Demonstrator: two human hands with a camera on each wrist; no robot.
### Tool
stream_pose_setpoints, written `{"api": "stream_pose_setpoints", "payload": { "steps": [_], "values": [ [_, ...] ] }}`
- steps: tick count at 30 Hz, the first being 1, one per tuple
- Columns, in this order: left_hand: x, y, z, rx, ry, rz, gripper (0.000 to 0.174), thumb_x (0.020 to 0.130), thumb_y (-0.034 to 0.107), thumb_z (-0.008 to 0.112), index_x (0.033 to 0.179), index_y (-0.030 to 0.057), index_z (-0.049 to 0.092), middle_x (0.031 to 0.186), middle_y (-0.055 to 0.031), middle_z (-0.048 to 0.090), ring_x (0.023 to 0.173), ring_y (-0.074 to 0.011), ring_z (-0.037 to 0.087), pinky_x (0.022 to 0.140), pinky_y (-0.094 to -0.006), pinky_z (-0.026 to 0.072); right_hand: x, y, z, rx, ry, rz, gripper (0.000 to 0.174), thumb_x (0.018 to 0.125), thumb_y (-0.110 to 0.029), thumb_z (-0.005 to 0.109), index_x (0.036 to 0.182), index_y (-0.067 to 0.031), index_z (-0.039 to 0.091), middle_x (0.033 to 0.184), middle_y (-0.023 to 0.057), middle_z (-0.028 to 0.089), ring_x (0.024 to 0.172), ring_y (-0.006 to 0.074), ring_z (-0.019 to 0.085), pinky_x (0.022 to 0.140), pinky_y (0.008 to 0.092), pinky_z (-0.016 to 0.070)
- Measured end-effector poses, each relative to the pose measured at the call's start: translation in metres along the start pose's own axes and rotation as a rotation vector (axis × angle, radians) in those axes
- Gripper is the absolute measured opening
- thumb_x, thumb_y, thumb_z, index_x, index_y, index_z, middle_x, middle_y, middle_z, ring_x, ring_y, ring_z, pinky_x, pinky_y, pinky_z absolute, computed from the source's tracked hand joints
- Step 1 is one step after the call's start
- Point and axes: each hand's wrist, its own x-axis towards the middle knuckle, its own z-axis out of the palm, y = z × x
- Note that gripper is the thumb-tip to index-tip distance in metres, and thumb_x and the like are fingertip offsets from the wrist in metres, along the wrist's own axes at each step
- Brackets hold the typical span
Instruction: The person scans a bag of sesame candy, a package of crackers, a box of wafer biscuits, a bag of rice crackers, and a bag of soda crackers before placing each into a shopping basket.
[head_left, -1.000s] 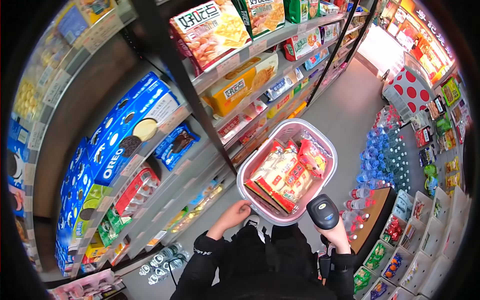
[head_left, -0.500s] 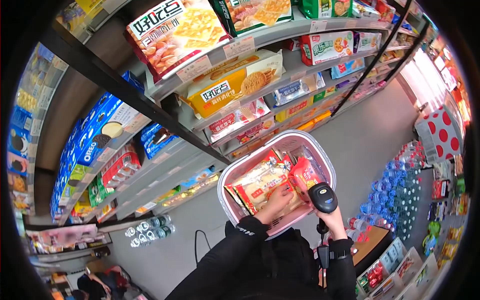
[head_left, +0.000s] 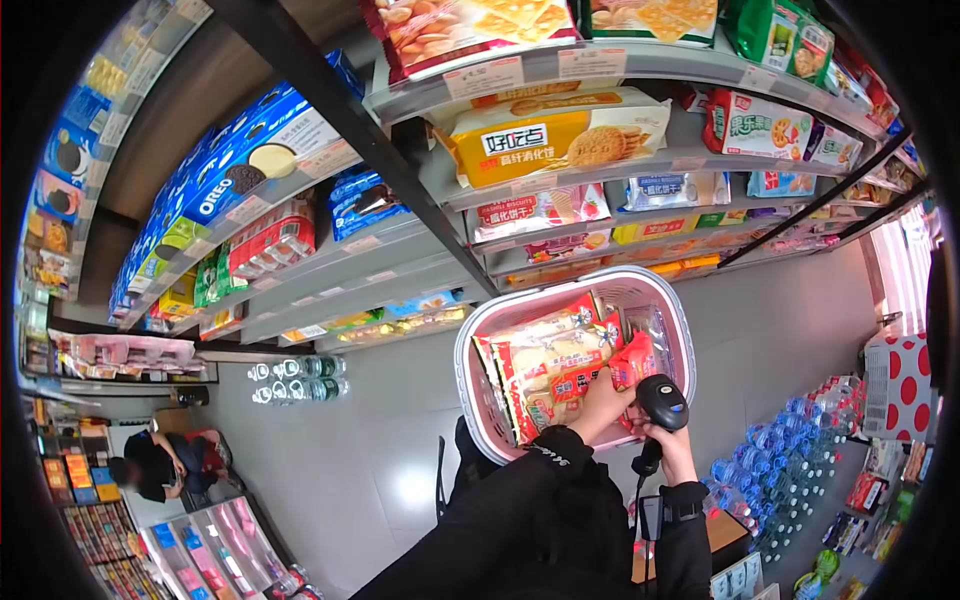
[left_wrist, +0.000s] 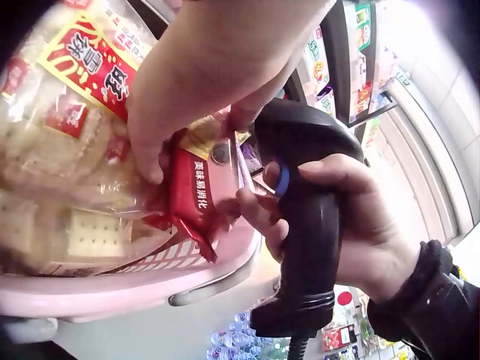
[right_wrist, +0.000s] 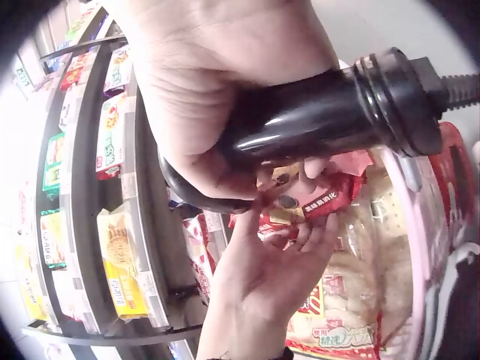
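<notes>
A pink basket holds large clear-and-red bags of rice crackers. My left hand reaches over its near rim and grips a small red snack packet, thumb on one side and fingers on the other. In the right wrist view the left hand lies under that packet. My right hand holds a black barcode scanner by its handle, its head close over the packet. In the left wrist view the scanner's blue trigger shows under the right index finger.
Shelves of biscuits, with a yellow biscuit pack and blue Oreo boxes, run along the far side and left. Bottled water stands on the floor at right, more bottles at left. A person sits far left.
My left hand has moved from beside the basket into it and now grips the red packet. The scanner stays in my right hand, near the basket's right rim. The view has turned.
</notes>
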Motion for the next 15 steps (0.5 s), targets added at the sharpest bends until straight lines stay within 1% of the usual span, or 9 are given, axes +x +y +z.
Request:
{"api": "stream_pose_setpoints", "payload": {
  "steps": [1,4,6,7,9,10,11,13,15],
  "values": [
    [-0.001,0.002,-0.003,-0.003,0.004,-0.004,0.05,0.066,0.038,0.063,0.092,-0.0028,0.049,0.085,-0.0187,0.057,0.079,-0.0313,0.056,0.069,-0.036,0.0427,-0.003,-0.005,0.002,0.022,0.031,0.011,0.03,0.065,0.002,0.052,0.095,0.0018,0.052,0.078,0.0105,0.06,0.066,0.0176,0.057,0.06,0.026,0.0445],
    [-0.004,-0.001,-0.014,-0.001,-0.055,-0.019,0.048,0.066,0.033,0.065,0.094,-0.0027,0.049,0.088,-0.0164,0.057,0.079,-0.0252,0.057,0.069,-0.0332,0.0431,-0.012,-0.015,0.007,0.034,0.049,-0.007,0.027,0.066,0.004,0.053,0.093,0.0023,0.053,0.076,0.0094,0.059,0.067,0.0152,0.056,0.059,0.0245,0.0432],
    [-0.004,-0.012,-0.022,-0.076,-0.142,0.036,0.041,0.071,0.024,0.062,0.099,-0.0018,0.046,0.09,-0.0116,0.057,0.078,-0.0179,0.057,0.068,-0.0295,0.0439,-0.018,-0.016,0.008,0.03,0.077,-0.028,0.028,0.066,0.004,0.054,0.094,0.0001,0.053,0.077,0.0078,0.059,0.069,0.0139,0.055,0.061,0.025,0.0431],
    [-0.009,-0.003,-0.036,-0.076,-0.143,0.037,0.041,0.071,0.024,0.062,0.099,-0.0018,0.046,0.09,-0.0116,0.057,0.078,-0.0179,0.057,0.068,-0.0295,0.0439,-0.022,-0.018,0.01,0.028,0.052,-0.08,0.029,0.066,0.003,0.055,0.094,-0.0009,0.054,0.078,0.0065,0.058,0.069,0.0135,0.054,0.062,0.0252,0.043],
    [-0.025,0.017,-0.072,-0.745,-0.411,-0.081,0.035,0.076,0.014,0.058,0.103,-0.0002,0.043,0.092,-0.0069,0.056,0.081,-0.0126,0.054,0.069,-0.0265,0.0441,-0.034,-0.025,0.022,0.055,0.167,-0.073,0.03,0.065,0.003,0.057,0.094,-0.0013,0.054,0.081,0.0049,0.058,0.07,0.0133,0.054,0.062,0.0251,0.0431],
    [-0.029,0.024,-0.094,-0.739,-0.468,-0.111,0.035,0.078,0.011,0.054,0.109,0.0011,0.04,0.098,-0.0059,0.054,0.089,-0.0134,0.052,0.074,-0.0264,0.0434,-0.037,-0.021,0.02,0.055,0.175,-0.064,0.034,0.062,0.004,0.06,0.095,-0.0026,0.054,0.085,0.003,0.057,0.072,0.0132,0.054,0.066,0.0262,0.0428],
    [-0.03,0.015,-0.107,-0.759,-0.501,-0.096,0.039,0.078,0.013,0.055,0.112,0.0015,0.039,0.104,-0.0065,0.051,0.095,-0.0133,0.05,0.078,-0.0262,0.0417,-0.041,-0.017,0.024,0.056,0.176,-0.065,0.034,0.062,0.004,0.06,0.095,-0.0026,0.054,0.085,0.003,0.057,0.072,0.0132,0.054,0.066,0.0262,0.0428],
    [-0.034,0.004,-0.144,-0.758,-0.611,-0.184,0.041,0.079,0.014,0.054,0.114,0.0017,0.037,0.107,-0.0061,0.049,0.097,-0.013,0.048,0.082,-0.026,0.04,-0.046,-0.014,0.037,0.013,0.207,-0.124,0.04,0.059,0.005,0.064,0.097,-0.0036,0.053,0.088,0.0019,0.056,0.077,0.0127,0.053,0.071,0.027,0.0416],
    [-0.04,-0.012,-0.173,-0.719,-0.608,-0.091,0.042,0.079,0.014,0.054,0.115,0.002,0.037,0.109,-0.0058,0.048,0.097,-0.0124,0.048,0.083,-0.026,0.0393,-0.055,-0.02,0.06,-0.015,0.14,-0.032,0.046,0.057,0.003,0.068,0.1,-0.0035,0.051,0.096,0.0027,0.054,0.088,0.0124,0.051,0.079,0.0272,0.0388]
  ]
}}
